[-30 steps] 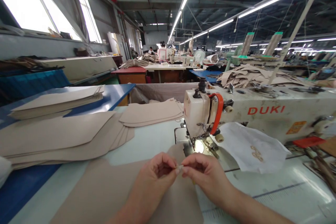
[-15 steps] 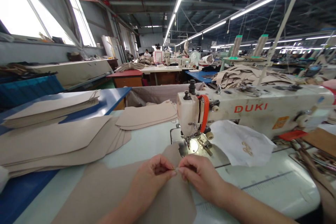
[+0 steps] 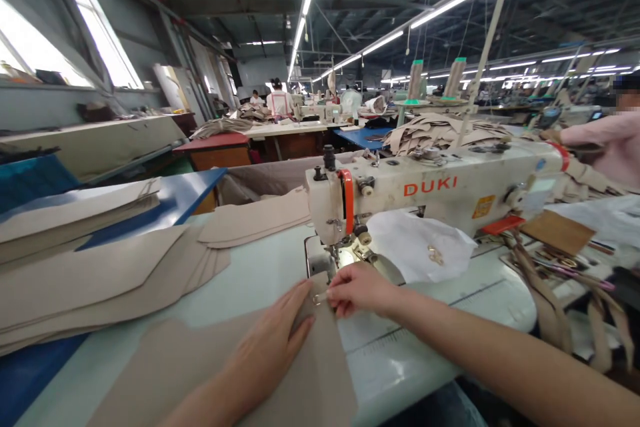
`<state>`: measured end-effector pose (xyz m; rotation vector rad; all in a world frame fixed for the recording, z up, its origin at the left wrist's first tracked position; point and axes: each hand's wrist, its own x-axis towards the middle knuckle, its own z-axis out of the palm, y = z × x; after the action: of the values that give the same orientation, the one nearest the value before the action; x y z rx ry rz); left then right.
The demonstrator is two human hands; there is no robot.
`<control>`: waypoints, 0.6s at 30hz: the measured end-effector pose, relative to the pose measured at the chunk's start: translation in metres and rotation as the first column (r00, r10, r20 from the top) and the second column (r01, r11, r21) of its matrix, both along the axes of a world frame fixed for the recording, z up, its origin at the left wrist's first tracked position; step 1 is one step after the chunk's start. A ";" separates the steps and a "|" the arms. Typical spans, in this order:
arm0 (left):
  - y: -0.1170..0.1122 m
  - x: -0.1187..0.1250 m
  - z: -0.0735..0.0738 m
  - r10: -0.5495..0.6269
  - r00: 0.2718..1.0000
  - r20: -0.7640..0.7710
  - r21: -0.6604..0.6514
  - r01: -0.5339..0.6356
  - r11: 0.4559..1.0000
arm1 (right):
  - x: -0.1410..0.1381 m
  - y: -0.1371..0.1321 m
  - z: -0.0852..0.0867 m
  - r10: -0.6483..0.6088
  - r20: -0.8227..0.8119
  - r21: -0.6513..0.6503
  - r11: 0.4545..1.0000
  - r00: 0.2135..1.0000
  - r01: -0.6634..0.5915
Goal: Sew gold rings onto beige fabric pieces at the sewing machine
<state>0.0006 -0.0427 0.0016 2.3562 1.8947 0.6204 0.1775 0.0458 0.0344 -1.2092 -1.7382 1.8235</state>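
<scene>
My left hand (image 3: 280, 333) lies flat, fingers together and stretched out, on a beige cut panel (image 3: 210, 347). The panel's narrow end reaches toward the sewing machine's needle area (image 3: 336, 253). With thumb and fingertips pinched, my right hand (image 3: 357, 288) is at the right edge of that narrow end. A small shiny metal ring (image 3: 318, 298), seemingly rectangular, is at its fingertips and over the panel; its exact shape is hard to make out. The sewing machine (image 3: 390, 190), marked DUKI, stands just beyond both hands.
Stacked beige panels (image 3: 100, 273) lie on the left, with another pile (image 3: 255, 217) behind. A white sheet (image 3: 400, 240) beside the machine bears several gold-coloured rings (image 3: 435, 255). Scissors (image 3: 575, 272) and straps (image 3: 540, 287) lie right. A person in pink (image 3: 610, 140) is at the far right.
My hands, pinched together over the panel before, are now apart in pose: the left has flattened onto the panel, the right has moved nearer the needle. The view has swung right.
</scene>
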 end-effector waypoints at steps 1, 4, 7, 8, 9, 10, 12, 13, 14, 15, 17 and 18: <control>-0.002 -0.001 -0.001 -0.005 1.000 -0.010 0.012 0.005 1.000 | -0.003 0.003 0.000 0.007 0.010 -0.015 1.000 1.000 -0.007; -0.004 -0.003 0.002 -0.039 0.999 -0.029 0.046 0.040 0.998 | -0.011 0.010 -0.001 0.040 0.046 -0.040 0.998 0.998 -0.038; 0.001 0.001 0.011 -0.093 0.995 -0.032 0.134 0.097 0.986 | -0.015 0.014 0.000 0.080 0.092 -0.034 0.996 0.992 -0.077; 0.004 0.003 0.013 -0.115 0.993 -0.028 0.174 0.118 0.978 | -0.016 0.015 0.001 0.092 0.109 -0.027 0.996 0.990 -0.089; 0.007 0.007 0.016 -0.136 0.990 -0.022 0.214 0.137 0.967 | -0.016 0.016 0.001 0.102 0.124 -0.018 0.995 0.987 -0.100; 0.010 0.010 0.017 -0.153 0.988 -0.017 0.251 0.153 0.956 | -0.016 0.016 0.001 0.110 0.138 -0.007 0.994 0.984 -0.110; 0.017 0.017 0.018 -0.173 0.985 -0.017 0.309 0.170 0.936 | -0.016 0.017 0.001 0.124 0.165 0.018 0.992 0.979 -0.129; 0.019 0.020 0.018 -0.177 0.984 -0.022 0.328 0.175 0.928 | -0.016 0.018 0.001 0.132 0.180 0.028 0.990 0.975 -0.139; 0.022 0.022 0.017 -0.180 0.983 -0.031 0.341 0.180 0.923 | -0.017 0.019 0.000 0.142 0.199 0.035 0.988 0.970 -0.152; 0.023 0.024 0.016 -0.182 0.983 -0.041 0.350 0.184 0.919 | -0.017 0.020 0.000 0.152 0.220 0.040 0.985 0.964 -0.165; 0.025 0.028 0.015 -0.178 0.982 -0.061 0.357 0.188 0.915 | -0.018 0.022 0.002 0.179 0.261 0.046 0.979 0.949 -0.198; 0.026 0.029 0.015 -0.169 0.983 -0.068 0.355 0.183 0.917 | -0.019 0.023 0.003 0.194 0.279 0.051 0.975 0.940 -0.216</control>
<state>0.0300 -0.0170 0.0168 2.7342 1.6718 0.9872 0.1583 0.0689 0.0375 -1.3428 -2.1413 1.7415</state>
